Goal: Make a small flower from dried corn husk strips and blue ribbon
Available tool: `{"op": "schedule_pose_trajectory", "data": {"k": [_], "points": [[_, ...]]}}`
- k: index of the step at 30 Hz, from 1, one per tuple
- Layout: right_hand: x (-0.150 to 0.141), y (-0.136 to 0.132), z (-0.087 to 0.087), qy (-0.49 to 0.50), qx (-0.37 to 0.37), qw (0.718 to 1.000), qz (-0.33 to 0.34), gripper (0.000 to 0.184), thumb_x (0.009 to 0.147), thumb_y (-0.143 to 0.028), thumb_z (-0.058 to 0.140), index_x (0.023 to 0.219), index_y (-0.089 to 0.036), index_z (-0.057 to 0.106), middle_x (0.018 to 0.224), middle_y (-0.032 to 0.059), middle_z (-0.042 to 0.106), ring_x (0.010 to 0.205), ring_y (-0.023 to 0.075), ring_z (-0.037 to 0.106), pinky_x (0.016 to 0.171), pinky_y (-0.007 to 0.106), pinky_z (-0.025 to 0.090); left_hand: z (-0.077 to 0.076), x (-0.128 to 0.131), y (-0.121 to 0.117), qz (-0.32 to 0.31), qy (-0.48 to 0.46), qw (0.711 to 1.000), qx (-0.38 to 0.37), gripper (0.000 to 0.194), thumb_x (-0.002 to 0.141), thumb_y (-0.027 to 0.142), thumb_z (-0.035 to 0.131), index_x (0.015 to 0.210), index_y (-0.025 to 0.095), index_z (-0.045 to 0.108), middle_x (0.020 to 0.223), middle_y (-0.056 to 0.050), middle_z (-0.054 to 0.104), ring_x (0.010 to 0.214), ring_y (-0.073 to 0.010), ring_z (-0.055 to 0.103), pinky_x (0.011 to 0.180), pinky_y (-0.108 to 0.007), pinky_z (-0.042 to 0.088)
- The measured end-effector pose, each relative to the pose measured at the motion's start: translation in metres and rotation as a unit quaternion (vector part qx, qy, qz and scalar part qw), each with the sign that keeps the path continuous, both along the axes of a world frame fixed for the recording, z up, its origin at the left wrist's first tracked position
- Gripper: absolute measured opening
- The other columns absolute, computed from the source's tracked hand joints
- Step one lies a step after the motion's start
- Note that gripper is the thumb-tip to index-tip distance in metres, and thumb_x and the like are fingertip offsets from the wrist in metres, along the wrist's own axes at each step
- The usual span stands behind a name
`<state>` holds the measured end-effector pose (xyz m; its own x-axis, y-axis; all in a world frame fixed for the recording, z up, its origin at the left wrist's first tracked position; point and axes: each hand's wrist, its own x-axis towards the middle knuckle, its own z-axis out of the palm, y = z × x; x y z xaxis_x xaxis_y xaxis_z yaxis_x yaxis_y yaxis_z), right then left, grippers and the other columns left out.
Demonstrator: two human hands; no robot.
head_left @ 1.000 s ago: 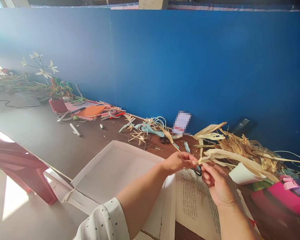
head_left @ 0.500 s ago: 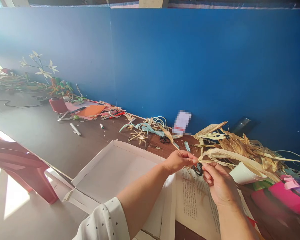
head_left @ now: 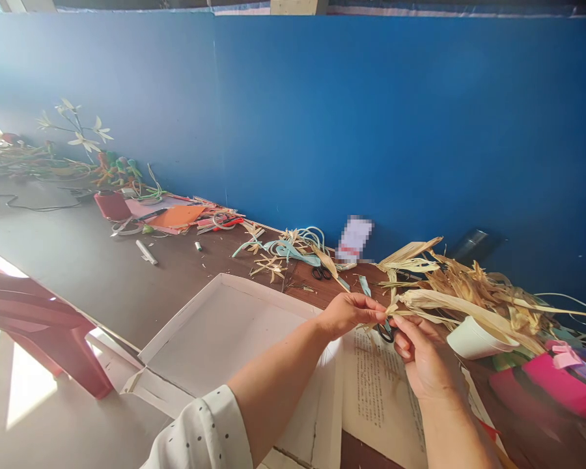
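We hold one narrow, pale yellow strip of dry husk [head_left: 391, 307] between our two hands, just above the near edge of a heap of tan and straw-coloured dry husks [head_left: 469, 286]. Our left hand [head_left: 349, 315], its arm in a white sleeve with dark dots [head_left: 208, 423], has its grip closed on the strip, thumb against fingers. Our right hand [head_left: 427, 358] has its grip pinched on the same strip, the fingertips of both hands nearly meeting. A black loop-shaped handle [head_left: 385, 332] shows between our hands, partly hidden.

Below them a cream sheet of printed paper [head_left: 376, 397] lies on the dark brown wooden desk [head_left: 176, 286], beside a shallow white cardboard tray [head_left: 249, 326] that our left forearm crosses. To the right, a white tapered cup [head_left: 476, 339] leans over next to the husks, near a bright pink bag [head_left: 561, 384]. Farther back lie black scissor handles [head_left: 321, 273] and pale blue strips [head_left: 297, 253], in front of a tall blue panel [head_left: 371, 117]. A short white tube [head_left: 146, 252] lies farther left.
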<state>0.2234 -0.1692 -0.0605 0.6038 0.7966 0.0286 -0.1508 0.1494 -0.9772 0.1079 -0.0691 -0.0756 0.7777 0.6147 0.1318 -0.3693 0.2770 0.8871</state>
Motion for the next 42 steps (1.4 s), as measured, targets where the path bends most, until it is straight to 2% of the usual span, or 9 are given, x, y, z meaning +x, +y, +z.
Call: {"op": "schedule_pose_trajectory", "data": {"k": [15, 24, 34, 42], "points": [[-0.0012, 0.0018, -0.0026, 0.026, 0.008, 1.000, 0.002, 0.026, 0.058, -0.031, 0.081, 0.069, -0.017, 0.063, 0.070, 0.0006, 0.058, 0.045, 0.0022, 0.033, 0.036, 0.014, 0.020, -0.0006, 0.0004, 0.0008, -0.003, 0.017, 1.000, -0.013, 0.042, 0.048, 0.039, 0.083, 0.075, 0.010, 0.069, 0.070, -0.003, 0.064, 0.065, -0.0101, 0.054, 0.071, -0.027, 0.041], [-0.0029, 0.0027, -0.0040, 0.030, 0.010, 0.999, 0.007, 0.025, 0.060, -0.031, 0.081, 0.070, -0.017, 0.063, 0.068, -0.0005, 0.058, 0.044, 0.0016, 0.031, 0.037, 0.014, 0.020, -0.0019, -0.0004, 0.0015, -0.017, 0.010, 1.000, -0.001, 0.038, 0.053, 0.038, 0.082, 0.075, 0.010, 0.067, 0.071, -0.003, 0.064, 0.067, -0.0106, 0.055, 0.073, -0.027, 0.040], [-0.0037, 0.0031, -0.0050, 0.006, 0.009, 1.000, 0.013, 0.026, 0.062, -0.035, 0.080, 0.073, -0.018, 0.064, 0.073, -0.0003, 0.061, 0.043, 0.0023, 0.032, 0.037, 0.017, 0.018, -0.0014, 0.0001, 0.0010, -0.018, -0.005, 0.999, -0.030, 0.039, 0.051, 0.037, 0.083, 0.072, 0.009, 0.067, 0.071, -0.004, 0.063, 0.067, -0.0113, 0.055, 0.076, -0.029, 0.039], [-0.0050, 0.0035, -0.0047, 0.002, -0.003, 1.000, 0.006, 0.027, 0.062, -0.036, 0.080, 0.076, -0.018, 0.065, 0.075, 0.0009, 0.060, 0.045, 0.0029, 0.033, 0.036, 0.017, 0.018, -0.0033, 0.0004, 0.0018, -0.013, -0.009, 1.000, -0.015, 0.039, 0.054, 0.038, 0.082, 0.073, 0.009, 0.066, 0.074, -0.006, 0.064, 0.070, -0.0132, 0.056, 0.079, -0.031, 0.041]]}}
